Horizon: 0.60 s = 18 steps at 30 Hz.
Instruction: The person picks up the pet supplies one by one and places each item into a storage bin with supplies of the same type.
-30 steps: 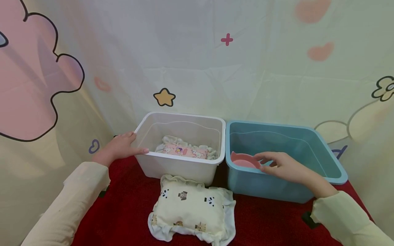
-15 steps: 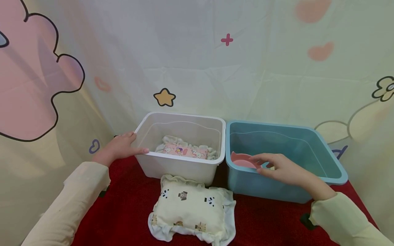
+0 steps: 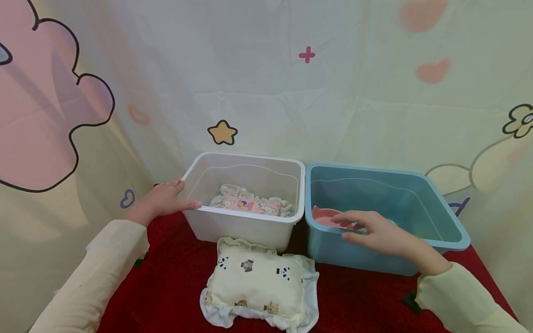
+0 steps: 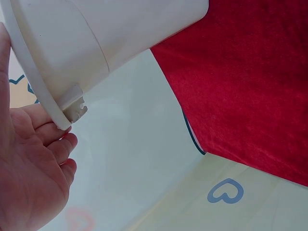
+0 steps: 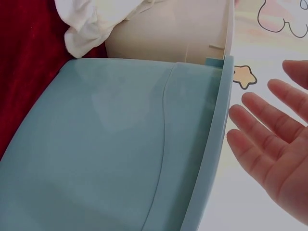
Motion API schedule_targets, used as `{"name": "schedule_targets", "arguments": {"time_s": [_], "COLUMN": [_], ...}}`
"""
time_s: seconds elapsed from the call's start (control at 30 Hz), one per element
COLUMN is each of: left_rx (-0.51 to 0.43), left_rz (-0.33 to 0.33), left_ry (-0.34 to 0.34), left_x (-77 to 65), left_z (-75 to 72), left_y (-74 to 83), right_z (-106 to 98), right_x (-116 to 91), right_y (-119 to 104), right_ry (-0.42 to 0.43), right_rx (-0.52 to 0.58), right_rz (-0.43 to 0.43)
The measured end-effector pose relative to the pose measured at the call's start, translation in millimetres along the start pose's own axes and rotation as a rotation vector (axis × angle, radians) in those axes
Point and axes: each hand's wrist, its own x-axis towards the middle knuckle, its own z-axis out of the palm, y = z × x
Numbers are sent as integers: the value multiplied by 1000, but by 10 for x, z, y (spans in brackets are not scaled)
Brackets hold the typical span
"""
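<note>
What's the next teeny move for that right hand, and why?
I'd probably move the right hand over to the cream pillow. Its fingers hold nothing, and the pink dish sits inside the blue bin, but the pillow lies outside both bins, on the red cloth.

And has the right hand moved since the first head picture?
Yes: the right hand shifted slightly left, relative to the blue plastic bin's near rim.

light: even, diffuse | shadows: faint, on backdrop (image 3: 266, 78) | detail: slightly soft
</note>
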Motion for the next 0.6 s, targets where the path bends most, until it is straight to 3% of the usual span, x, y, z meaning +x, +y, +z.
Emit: {"name": "schedule_targets", "arguments": {"time_s": [0.37,0.6], "left_rx": [15,11], "left_rz": [11,9], "left_ry": [4,9], "left_x": [2,5], "left_z": [6,13], "left_y": [-1,-13], "right_z": [72,98], "right_x": [47,58], "right_y": [-63,-110], "right_ry": [-45,-44], "right_rx": [43,44], "right_rz": [3,-54]}}
